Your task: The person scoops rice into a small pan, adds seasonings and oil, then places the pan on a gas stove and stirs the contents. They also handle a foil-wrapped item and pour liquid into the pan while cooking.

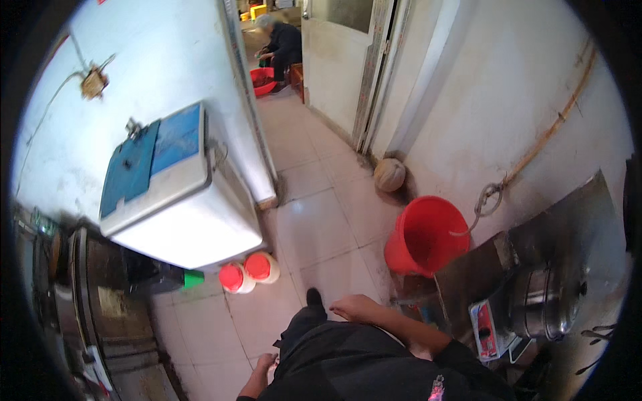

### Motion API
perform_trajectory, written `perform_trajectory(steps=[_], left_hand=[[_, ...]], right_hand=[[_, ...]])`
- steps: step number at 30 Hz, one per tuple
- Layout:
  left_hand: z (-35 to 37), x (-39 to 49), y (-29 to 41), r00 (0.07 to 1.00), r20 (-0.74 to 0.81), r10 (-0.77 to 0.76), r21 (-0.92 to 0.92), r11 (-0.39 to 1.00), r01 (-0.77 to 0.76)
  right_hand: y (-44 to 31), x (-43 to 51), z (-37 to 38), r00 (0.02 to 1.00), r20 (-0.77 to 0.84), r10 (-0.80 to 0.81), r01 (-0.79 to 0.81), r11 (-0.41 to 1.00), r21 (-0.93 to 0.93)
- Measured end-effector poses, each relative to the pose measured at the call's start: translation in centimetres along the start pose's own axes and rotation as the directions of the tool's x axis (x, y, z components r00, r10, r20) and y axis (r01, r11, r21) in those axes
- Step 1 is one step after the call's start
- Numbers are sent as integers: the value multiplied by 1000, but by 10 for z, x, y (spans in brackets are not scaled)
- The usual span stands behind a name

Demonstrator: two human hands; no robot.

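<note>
My right hand (pixel 353 308) is in front of my dark clothing, its fingers curled loosely together and no object showing in it. Low at my side is my left hand (pixel 266 362), partly covered by the clothing, so its grip is hidden. My dark shoe (pixel 314 296) points forward on the tiled floor (pixel 326 215). Two jars with red lids, one nearer (pixel 231 278) and one beside it (pixel 259 266), stand ahead to the left. A large red bucket (pixel 401 245) stands ahead to the right, apart from my hand.
A white washing machine (pixel 185 240) with a blue lid stands left. A pumpkin (pixel 389 175) sits by the open door (pixel 333 65). Beyond, a person (pixel 286 45) sits at a red basin (pixel 264 90). At right are a steel pot (pixel 536 306) and a red-and-white scale (pixel 484 331).
</note>
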State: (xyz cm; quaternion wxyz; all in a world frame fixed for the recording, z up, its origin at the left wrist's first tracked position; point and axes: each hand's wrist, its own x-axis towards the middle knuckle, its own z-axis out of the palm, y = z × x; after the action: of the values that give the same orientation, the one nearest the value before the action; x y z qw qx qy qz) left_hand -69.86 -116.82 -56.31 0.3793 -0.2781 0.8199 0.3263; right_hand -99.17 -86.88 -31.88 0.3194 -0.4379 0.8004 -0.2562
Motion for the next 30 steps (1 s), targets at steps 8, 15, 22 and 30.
perform_trajectory(steps=[8,15,22,30], left_hand=[[-254,251,229,871,-142,471,297,859,-417],[-335,365,383,924,-320,211,-746,545,-383],[-333,410,382,1000,-24,-2,-217,976,-3],[-405,543,448,892,104,440,541,728,-422]], right_hand=[[109,71,-143,912,-314,263,-211,959,190],[235,178,-277,952,-207,225,-186,964,192],[316,328,-492,967,-256,-15,21,1000,21],[333,544,-627,948,-95,-303,309,950,51]])
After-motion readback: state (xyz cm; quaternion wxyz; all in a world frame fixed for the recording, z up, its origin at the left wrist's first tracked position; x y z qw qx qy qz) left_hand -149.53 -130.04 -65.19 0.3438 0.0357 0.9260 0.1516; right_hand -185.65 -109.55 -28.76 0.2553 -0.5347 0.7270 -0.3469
